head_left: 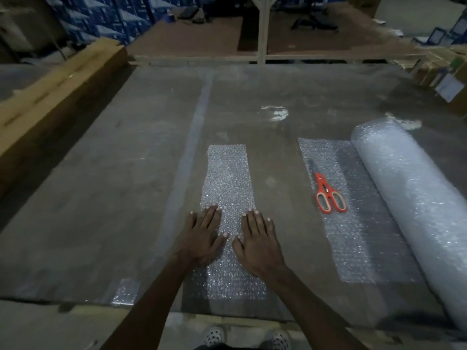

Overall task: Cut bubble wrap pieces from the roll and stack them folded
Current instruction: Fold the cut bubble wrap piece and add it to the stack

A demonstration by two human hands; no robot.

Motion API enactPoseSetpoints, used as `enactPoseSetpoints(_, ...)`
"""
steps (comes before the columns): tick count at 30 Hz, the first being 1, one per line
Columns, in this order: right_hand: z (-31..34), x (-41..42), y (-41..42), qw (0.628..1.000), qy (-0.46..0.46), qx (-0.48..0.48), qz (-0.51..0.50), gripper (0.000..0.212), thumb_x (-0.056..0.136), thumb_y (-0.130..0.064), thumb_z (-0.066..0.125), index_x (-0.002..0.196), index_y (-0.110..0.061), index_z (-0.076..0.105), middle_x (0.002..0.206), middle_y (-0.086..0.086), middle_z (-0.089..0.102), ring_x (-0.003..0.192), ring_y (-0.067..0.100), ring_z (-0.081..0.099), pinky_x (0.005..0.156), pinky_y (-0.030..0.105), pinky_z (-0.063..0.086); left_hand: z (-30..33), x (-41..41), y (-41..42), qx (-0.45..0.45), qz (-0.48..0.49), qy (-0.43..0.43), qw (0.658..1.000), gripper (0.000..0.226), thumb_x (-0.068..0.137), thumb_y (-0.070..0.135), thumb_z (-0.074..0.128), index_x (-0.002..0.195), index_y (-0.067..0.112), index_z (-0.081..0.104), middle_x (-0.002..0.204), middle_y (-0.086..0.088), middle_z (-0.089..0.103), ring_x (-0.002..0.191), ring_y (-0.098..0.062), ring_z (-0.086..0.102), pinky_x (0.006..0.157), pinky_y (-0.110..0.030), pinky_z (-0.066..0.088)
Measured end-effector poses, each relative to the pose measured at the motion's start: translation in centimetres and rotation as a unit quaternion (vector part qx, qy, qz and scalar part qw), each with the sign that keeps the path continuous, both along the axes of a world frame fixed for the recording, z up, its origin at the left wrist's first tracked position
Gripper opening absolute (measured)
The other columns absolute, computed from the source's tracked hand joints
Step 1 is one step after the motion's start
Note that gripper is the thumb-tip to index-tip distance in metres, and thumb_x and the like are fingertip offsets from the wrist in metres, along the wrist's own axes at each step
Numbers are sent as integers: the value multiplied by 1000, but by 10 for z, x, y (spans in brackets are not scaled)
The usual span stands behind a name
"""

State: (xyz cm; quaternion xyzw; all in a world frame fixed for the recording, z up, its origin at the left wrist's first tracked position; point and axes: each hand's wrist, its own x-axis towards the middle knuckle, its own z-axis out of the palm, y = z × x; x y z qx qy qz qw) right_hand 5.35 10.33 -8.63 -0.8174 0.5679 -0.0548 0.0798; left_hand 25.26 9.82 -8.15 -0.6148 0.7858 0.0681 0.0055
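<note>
Lying flat near the front edge of the grey worktable (106,173) is a long, narrow folded strip of clear bubble wrap (227,178), running away from the person. Both hands rest on its near half: the left hand (202,236) and the right hand (260,241) lie palm down, fingers straight and spread wide, holding nothing, thumbs almost meeting over the strip's middle.

The step in hand looks like pressing the fold flat. To do it well, I would judge that the palms should sweep from the middle outward along the length, so trapped air leaves and the layers stay edge to edge; pressing hard in one spot could let the springy film creep sideways and the fold open.

Well to the right, the big roll of clear bubble wrap (414,205) lies along the table with a loose sheet (353,243) unrolled beside it. On that sheet rest orange-handled scissors (327,192), blades closed and pointing away, within reach for the next cut.

Farther out, a long brown cardboard box (50,92) lies along the table's left side, and stacked blue cartons (106,18) stand beyond.
</note>
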Motion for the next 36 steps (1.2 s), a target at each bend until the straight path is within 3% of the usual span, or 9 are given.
enactPoseSetpoints(7, -1, 20, 6, 999, -19, 28, -20, 69, 106, -50, 24, 163, -11, 13, 171, 11, 4, 158, 29, 1, 124, 55, 1, -7, 26, -5, 3, -22, 28, 999, 76, 101, 61, 17, 160, 16, 3, 168, -3, -3, 154, -21, -3, 119, -49, -12)
enactPoseSetpoints(11, 7, 10, 24, 987, -159, -12, -15, 56, 101, -41, 55, 147, -9, 48, 156, 11, 43, 146, 26, 36, 120, 45, 31, -7, 26, -4, 5, -22, 49, 999, 76, 100, 61, 16, 160, 16, 1, 168, -4, -4, 154, -21, -5, 120, -50, -12)
enactPoseSetpoints(14, 17, 0, 55, 976, -206, -56, 35, 31, 95, -37, 65, 117, -15, 65, 119, -1, 63, 109, 19, 60, 87, 40, 55, -6, 28, -4, 10, -27, 45, 999, 79, 97, 62, 10, 160, 15, 1, 168, -5, -4, 154, -22, -5, 120, -52, -12)
enactPoseSetpoints(17, 19, -8, 77, 974, -202, -39, 97, 21, 90, -36, 74, 99, -18, 68, 103, -5, 64, 94, 16, 62, 74, 38, 55, -5, 28, -5, 6, -30, 48, 998, 80, 96, 62, 10, 160, 14, 4, 168, -6, -1, 154, -22, -2, 115, -49, -17)
enactPoseSetpoints(24, 12, -13, 84, 973, -166, -34, 159, 11, 95, -31, 71, 96, -20, 71, 104, -5, 61, 101, 17, 57, 74, 36, 53, 2, 33, 15, -41, -47, 132, 989, 70, 102, 53, 11, 158, 12, 22, 165, -7, 21, 152, -24, 16, 123, -48, -7)
enactPoseSetpoints(27, 13, -10, 79, 973, -175, -21, 150, 7, 97, -27, 66, 95, -20, 66, 100, -5, 62, 98, 20, 59, 75, 41, 54, 12, 44, 41, -5, -91, 244, 966, 61, 103, 49, 26, 151, 14, 41, 157, -7, 40, 145, -21, 35, 124, -44, 12)
enactPoseSetpoints(30, 23, -12, 72, 967, -222, 19, 120, 5, 97, -26, 65, 96, -22, 67, 96, -7, 68, 89, 15, 63, 75, 40, 54, 23, 56, 63, 45, -35, 403, 913, 49, 95, 55, 51, 126, 21, 68, 129, 3, 67, 119, -11, 62, 104, -35, 49)
enactPoseSetpoints(33, 34, -14, 56, 945, -309, 88, 53, 2, 94, -26, 68, 93, -25, 70, 89, -12, 71, 84, 7, 67, 78, 37, 56, 28, 61, 76, 70, 71, 549, 830, 36, 75, 50, 78, 101, 26, 76, 103, 12, 76, 98, -5, 71, 90, -24, 55)
enactPoseSetpoints(36, 43, -11, 37, 898, -410, 157, -7, 4, 94, -19, 73, 90, -20, 74, 86, -8, 74, 81, 5, 69, 78, 29, 54, 33, 56, 76, 53, 101, 567, 816, 28, 71, 20, 89, 96, 22, 77, 92, 16, 76, 88, -2, 71, 83, -18, 54)
